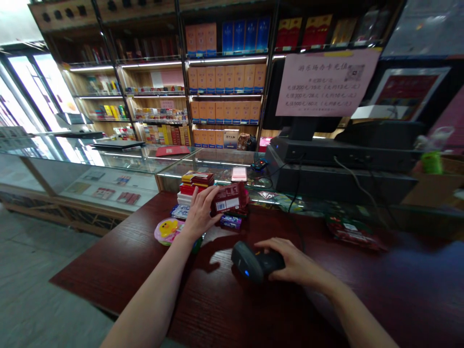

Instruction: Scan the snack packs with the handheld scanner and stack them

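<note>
My left hand (pixel 203 210) holds a dark red packet (pixel 229 198) by its left edge, a white barcode label facing me. In my right hand (pixel 284 256) is a black barcode scanner (pixel 250 262) with a blue light, low over the dark wooden desk (pixel 213 299). Behind my left hand stands a stack of small red and yellow boxes (pixel 196 180). Purple packs (pixel 231 221) lie just below the red packet. A pink package with a yellow duck (pixel 168 229) rests left of my left wrist, partly covered by it.
A monitor stand and black cash-register unit (pixel 340 164) stand at the back right, with cables hanging down. A dark red and green package (pixel 351 231) lies on the right. Glass display counters (pixel 119 162) and stocked shelves (pixel 226 79) are behind.
</note>
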Demonstrator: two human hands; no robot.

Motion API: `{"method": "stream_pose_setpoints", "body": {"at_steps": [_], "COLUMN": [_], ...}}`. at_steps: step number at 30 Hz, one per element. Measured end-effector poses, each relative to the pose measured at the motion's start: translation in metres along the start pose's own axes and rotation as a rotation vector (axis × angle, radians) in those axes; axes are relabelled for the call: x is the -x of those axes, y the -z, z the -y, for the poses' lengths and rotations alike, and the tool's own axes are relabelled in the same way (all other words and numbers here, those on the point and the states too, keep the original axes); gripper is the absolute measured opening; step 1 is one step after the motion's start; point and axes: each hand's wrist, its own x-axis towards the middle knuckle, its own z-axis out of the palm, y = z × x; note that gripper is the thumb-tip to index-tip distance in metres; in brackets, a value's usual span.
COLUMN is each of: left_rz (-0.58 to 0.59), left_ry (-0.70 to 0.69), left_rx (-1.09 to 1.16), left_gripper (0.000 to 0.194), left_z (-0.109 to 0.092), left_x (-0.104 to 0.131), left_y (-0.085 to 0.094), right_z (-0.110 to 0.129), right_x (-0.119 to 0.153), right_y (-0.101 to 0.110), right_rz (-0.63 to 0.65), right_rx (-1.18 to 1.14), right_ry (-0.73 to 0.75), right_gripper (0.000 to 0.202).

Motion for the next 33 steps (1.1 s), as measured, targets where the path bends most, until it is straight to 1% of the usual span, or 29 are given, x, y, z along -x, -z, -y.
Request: {"method": "stream_pose_setpoints", "body": {"at_steps": [9, 11, 13, 15, 17, 20, 22, 25, 28, 31, 33], "left_rz": [-0.024, -0.033, -0.039, -0.040, -0.037, -0.033, -0.031, -0.030, -0.034, -0.032, -0.023], "left_ry": [-0.029, -0.043, -0.062, -0.087, -0.115, -0.165, -0.205, -0.255, -0.286, -0.308, -0.316], "left_rx": [0.012, 0.017, 0.022, 0.033, 0.049, 0.069, 0.074, 0.078, 0.090, 0.105, 0.108], "left_gripper": [0.092, 0.092, 0.091, 0.091, 0.089, 0.086, 0.084, 0.081, 0.078, 0.077, 0.075], "left_z": [-0.007, -0.010, -0.013, -0.018, -0.023, -0.030, -0.035, -0.041, -0.046, -0.051, -0.053], "left_x": [-0.003, -0.004, -0.004, -0.005, -0.006, -0.006, -0.006, -0.006, -0.006, -0.005, -0.005], "left_y": [0.001, 0.001, 0.000, -0.001, -0.001, -0.003, -0.003, -0.003, -0.005, -0.007, -0.009], "right_z": [0.007, 0.006, 0.005, 0.002, -0.001, -0.005, -0.006, -0.005, -0.001, 0.001, 0.001], "right_x": [0.002, 0.004, 0.005, 0.003, 0.000, -0.005, -0.008, -0.010, -0.010, -0.012, -0.013], "right_y": [0.000, 0.002, 0.004, 0.007, 0.008, 0.009, 0.009, 0.009, 0.009, 0.008, 0.007], "right_rz": [0.027, 0.025, 0.000, -0.062, -0.179, -0.389, -0.475, -0.530, -0.545, -0.578, -0.615], "right_rx": [0.026, -0.014, -0.111, -0.254, -0.384, -0.503, -0.589, -0.706, -0.778, -0.802, -0.799], "right_ry": [-0.033, -0.040, -0.038, -0.039, -0.047, -0.089, -0.135, -0.197, -0.209, -0.217, -0.240], "right_gripper": [0.072, 0.072, 0.066, 0.052, 0.041, 0.041, 0.047, 0.056, 0.063, 0.068, 0.066]}}
